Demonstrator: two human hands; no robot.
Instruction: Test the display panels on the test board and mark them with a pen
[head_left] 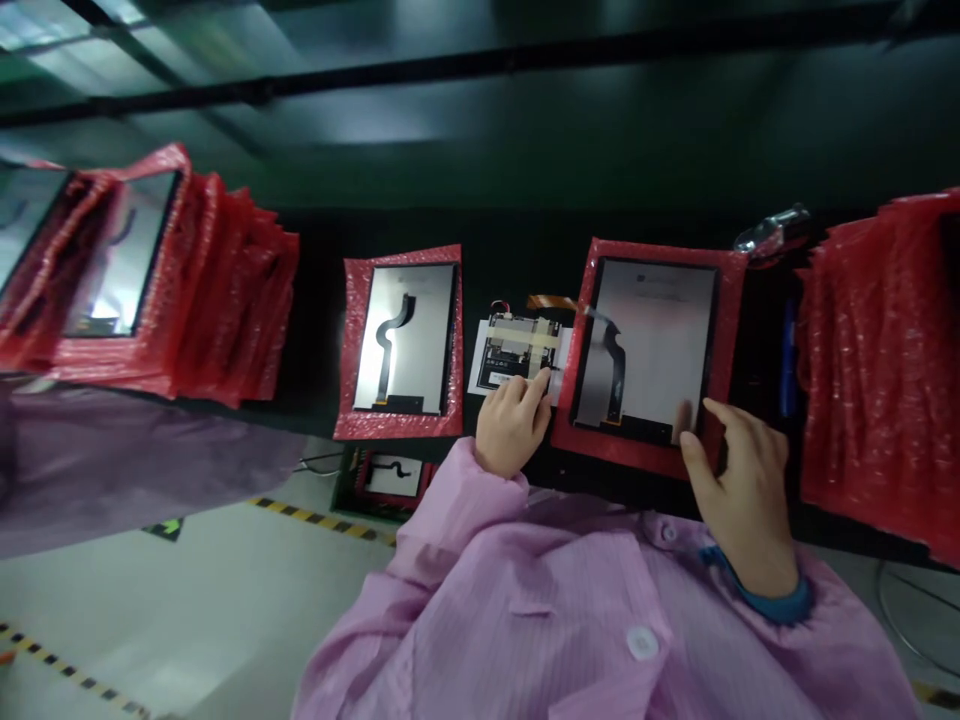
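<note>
My left hand [510,425] rests at the lower edge of a small circuit board assembly [521,345] with yellowish tape, its index finger stretched onto the board and the other fingers curled. That assembly lies on a white sheet [477,372]. An orange flat cable [551,302] runs from near it towards a display panel [660,340], which lies on a red bubble-wrap bag [731,330]. A black flex cable [617,370] lies on the panel. By the panel's lower right corner is my right hand [746,490], thumb and index finger apart, holding nothing visible.
Left of the board, another display panel [412,340] lies on red bubble wrap. Stacks of red bags stand at the far left [225,290] and far right [877,370]. A blue pen [788,357] lies near the right stack. Another person's sleeve [150,465] reaches in at left.
</note>
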